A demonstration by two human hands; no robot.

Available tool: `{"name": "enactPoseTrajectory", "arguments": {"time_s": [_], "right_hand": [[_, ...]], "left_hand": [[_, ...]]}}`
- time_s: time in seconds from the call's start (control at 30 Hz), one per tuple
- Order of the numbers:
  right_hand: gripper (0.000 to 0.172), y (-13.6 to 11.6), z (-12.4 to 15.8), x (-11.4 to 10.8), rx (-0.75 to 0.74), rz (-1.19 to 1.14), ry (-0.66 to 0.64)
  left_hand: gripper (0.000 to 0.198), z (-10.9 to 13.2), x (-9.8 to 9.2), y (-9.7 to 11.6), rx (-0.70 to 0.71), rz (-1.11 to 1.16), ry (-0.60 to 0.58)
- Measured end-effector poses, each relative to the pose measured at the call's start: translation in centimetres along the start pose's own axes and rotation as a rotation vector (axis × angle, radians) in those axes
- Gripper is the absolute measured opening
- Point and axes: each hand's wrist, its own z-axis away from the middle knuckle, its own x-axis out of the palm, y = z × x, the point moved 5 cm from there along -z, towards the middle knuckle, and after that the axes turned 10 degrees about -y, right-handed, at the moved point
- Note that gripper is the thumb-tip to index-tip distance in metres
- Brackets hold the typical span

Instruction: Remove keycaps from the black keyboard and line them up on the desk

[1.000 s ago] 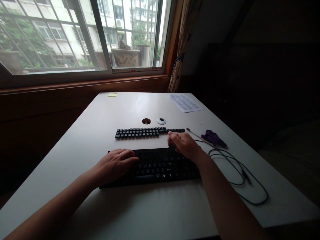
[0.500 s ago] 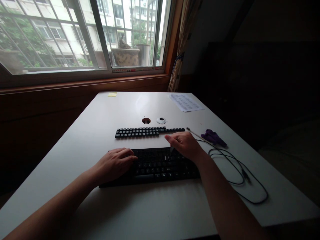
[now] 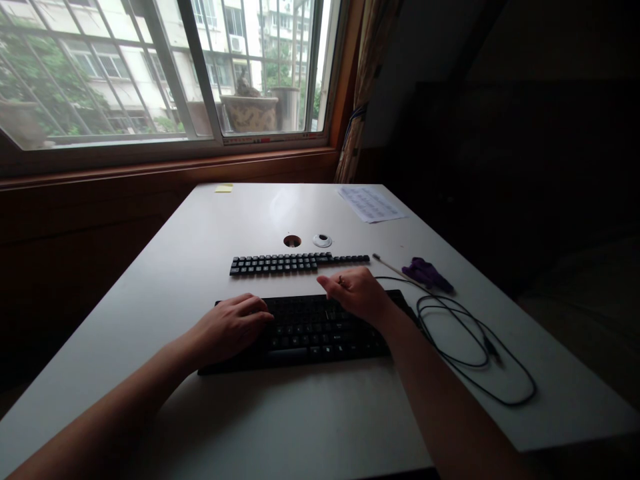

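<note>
A black keyboard [image 3: 310, 340] lies on the white table, with part of its upper area looking dark and without keycaps. My left hand [image 3: 233, 323] rests on the keyboard's left side, its fingers together; anything under them is hidden. Over the keyboard's upper right is my right hand [image 3: 355, 290], closed in a pinch with the thumb pointing left. What it grips is too small and dark to make out. Behind the keyboard, loose black keycaps [image 3: 275, 265] stand in rows.
Right of the keyboard lie a coiled black cable [image 3: 480, 365], a thin brush [image 3: 400, 272] and a purple cloth [image 3: 425, 273]. Farther back are a round hole [image 3: 293, 241], a white ring [image 3: 323, 241], printed paper [image 3: 373, 204] and yellow notes [image 3: 223, 189].
My right hand has moved left over the keyboard, uncovering more of its right end. My left hand has hardly moved.
</note>
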Motion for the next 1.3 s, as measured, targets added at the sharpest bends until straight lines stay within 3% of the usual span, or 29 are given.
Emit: {"name": "enactPoseTrajectory", "arguments": {"time_s": [0.2,0.4,0.67,1.0,1.3], "right_hand": [[0.060,0.8,0.0,0.1,0.060,-0.039,-0.082],[0.057,3.3,0.6,0.0,0.232,-0.260,-0.142],[0.057,5.6,0.8,0.5,0.307,-0.444,-0.171],[0.061,7.3,0.9,0.5,0.360,-0.510,-0.149],[0.055,6.5,0.8,-0.1,0.345,-0.652,0.005]], "left_hand": [[0.025,0.0,-0.2,0.3,0.018,-0.013,0.005],[0.025,0.0,-0.3,0.3,0.020,-0.001,-0.005],[0.025,-0.1,-0.2,0.3,0.025,0.006,0.006],[0.024,0.0,-0.3,0.4,0.032,0.002,0.016],[0.024,-0.1,-0.6,0.6,0.050,-0.025,0.036]]}}
